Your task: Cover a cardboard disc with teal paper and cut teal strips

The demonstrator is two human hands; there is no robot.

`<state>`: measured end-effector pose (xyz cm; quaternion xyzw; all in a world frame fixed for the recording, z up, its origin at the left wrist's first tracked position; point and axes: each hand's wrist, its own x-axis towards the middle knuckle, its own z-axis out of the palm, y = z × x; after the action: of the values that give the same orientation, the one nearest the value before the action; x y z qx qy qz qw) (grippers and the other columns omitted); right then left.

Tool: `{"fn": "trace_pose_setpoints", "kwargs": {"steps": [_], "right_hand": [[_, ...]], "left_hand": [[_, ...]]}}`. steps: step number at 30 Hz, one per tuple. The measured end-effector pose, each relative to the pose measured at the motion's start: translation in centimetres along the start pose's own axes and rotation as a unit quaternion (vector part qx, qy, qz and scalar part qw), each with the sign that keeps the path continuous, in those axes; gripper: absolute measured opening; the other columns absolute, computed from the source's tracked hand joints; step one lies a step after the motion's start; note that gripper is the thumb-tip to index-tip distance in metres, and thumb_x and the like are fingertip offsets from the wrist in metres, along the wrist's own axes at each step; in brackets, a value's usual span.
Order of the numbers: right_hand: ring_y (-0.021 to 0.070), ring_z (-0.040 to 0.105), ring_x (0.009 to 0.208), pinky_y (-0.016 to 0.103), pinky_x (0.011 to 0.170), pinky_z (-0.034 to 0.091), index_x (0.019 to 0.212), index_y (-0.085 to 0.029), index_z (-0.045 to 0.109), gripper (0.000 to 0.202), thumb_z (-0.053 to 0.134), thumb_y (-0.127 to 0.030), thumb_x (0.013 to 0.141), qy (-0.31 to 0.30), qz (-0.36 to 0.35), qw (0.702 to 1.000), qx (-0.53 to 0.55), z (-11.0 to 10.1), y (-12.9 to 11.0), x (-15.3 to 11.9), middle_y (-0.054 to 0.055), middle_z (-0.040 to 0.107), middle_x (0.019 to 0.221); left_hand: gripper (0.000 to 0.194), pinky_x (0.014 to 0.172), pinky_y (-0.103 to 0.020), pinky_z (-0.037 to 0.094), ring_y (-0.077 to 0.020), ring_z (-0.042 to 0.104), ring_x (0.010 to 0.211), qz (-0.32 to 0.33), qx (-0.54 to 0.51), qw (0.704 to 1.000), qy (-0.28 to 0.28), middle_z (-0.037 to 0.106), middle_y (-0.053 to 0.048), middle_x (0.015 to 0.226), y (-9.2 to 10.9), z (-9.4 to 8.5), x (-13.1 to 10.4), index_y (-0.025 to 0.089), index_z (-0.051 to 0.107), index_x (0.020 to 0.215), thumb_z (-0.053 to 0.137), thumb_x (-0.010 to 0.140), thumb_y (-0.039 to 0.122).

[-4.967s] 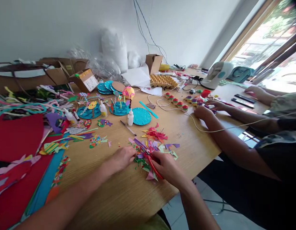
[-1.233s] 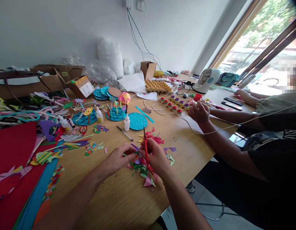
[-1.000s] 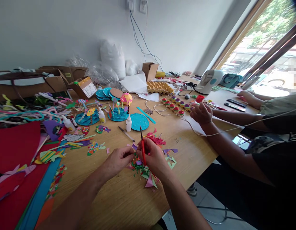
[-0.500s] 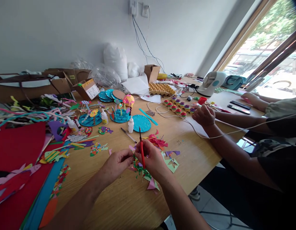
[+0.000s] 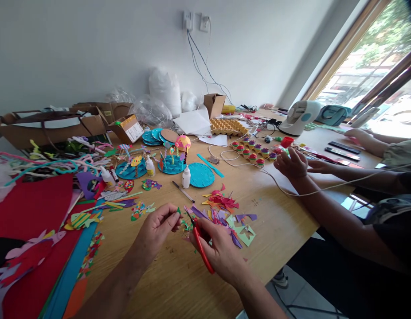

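My left hand (image 5: 160,223) pinches a small green paper piece (image 5: 179,211) between thumb and fingers. In my right hand (image 5: 217,248) is a pair of red-handled scissors (image 5: 202,250), fingers wrapped round the handles. The dark blades point up and left toward the green piece, a little apart from it. Green snippets lie on the table under both hands, partly hidden by them. Just beyond are purple and red paper scraps (image 5: 221,201) and a light green offcut (image 5: 247,235) with a star-shaped hole. A pen (image 5: 183,191) lies farther off, near a white glue bottle (image 5: 186,177).
Blue discs (image 5: 201,175) stand behind, some carrying paper decorations. Red sheets (image 5: 32,208), paper fish (image 5: 82,219) and pipe cleaners (image 5: 59,161) lie on the left. On the right, another person's hand (image 5: 291,164) is near painted egg-carton cups (image 5: 252,155), a white cable and a fan (image 5: 298,117).
The scissors have swung from upright to tilted left, handles lower and nearer me. My left hand has shifted slightly left, apart from my right hand. The view has shifted a little.
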<state>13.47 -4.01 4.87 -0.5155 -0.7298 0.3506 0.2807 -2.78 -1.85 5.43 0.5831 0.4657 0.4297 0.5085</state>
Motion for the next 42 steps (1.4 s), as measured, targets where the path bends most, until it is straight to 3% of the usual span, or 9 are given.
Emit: {"fn": "trace_pose_setpoints", "kwargs": {"steps": [5, 17, 36, 42], "right_hand": [[0.0084, 0.037, 0.052, 0.020, 0.049, 0.023, 0.064, -0.018, 0.039, 0.019, 0.044, -0.026, 0.081, 0.011, -0.010, 0.997, -0.081, 0.2, 0.0, -0.1, -0.004, 0.045, 0.057], [0.0097, 0.042, 0.052, 0.022, 0.051, 0.023, 0.067, -0.019, 0.044, 0.017, 0.045, -0.028, 0.081, 0.056, -0.038, 0.986, -0.154, 0.5, 0.1, -0.4, -0.001, 0.052, 0.060], [0.0107, 0.045, 0.052, 0.023, 0.052, 0.023, 0.067, -0.019, 0.046, 0.016, 0.045, -0.025, 0.081, 0.079, -0.038, 0.982, -0.169, 1.0, 0.9, -1.1, 0.000, 0.054, 0.059], [0.0099, 0.040, 0.050, 0.023, 0.049, 0.022, 0.063, -0.019, 0.043, 0.021, 0.042, -0.026, 0.082, 0.068, -0.005, 0.988, -0.140, 1.0, 1.3, -1.3, -0.002, 0.049, 0.056]], "left_hand": [[0.018, 0.058, -0.024, 0.038, -0.0127, 0.044, 0.058, 0.014, -0.001, 1.000, 0.010, 0.046, 0.004, 0.059, 0.4, 0.2, -0.1, 0.020, 0.050, 0.066, 0.045, 0.080, 0.030], [0.022, 0.054, -0.025, 0.033, -0.0126, 0.038, 0.054, 0.017, 0.018, 1.000, -0.020, 0.040, 0.005, 0.055, 0.6, 0.8, -0.4, 0.021, 0.045, 0.063, 0.042, 0.082, 0.031], [0.022, 0.054, -0.025, 0.034, -0.0124, 0.039, 0.054, 0.003, 0.007, 1.000, -0.023, 0.042, 0.004, 0.054, 0.2, 1.6, -0.3, 0.020, 0.047, 0.063, 0.045, 0.081, 0.032], [0.023, 0.052, -0.024, 0.034, -0.0119, 0.039, 0.053, -0.008, 0.006, 0.999, -0.043, 0.042, 0.005, 0.055, 0.0, 1.7, -0.1, 0.020, 0.045, 0.061, 0.044, 0.081, 0.031]]}}
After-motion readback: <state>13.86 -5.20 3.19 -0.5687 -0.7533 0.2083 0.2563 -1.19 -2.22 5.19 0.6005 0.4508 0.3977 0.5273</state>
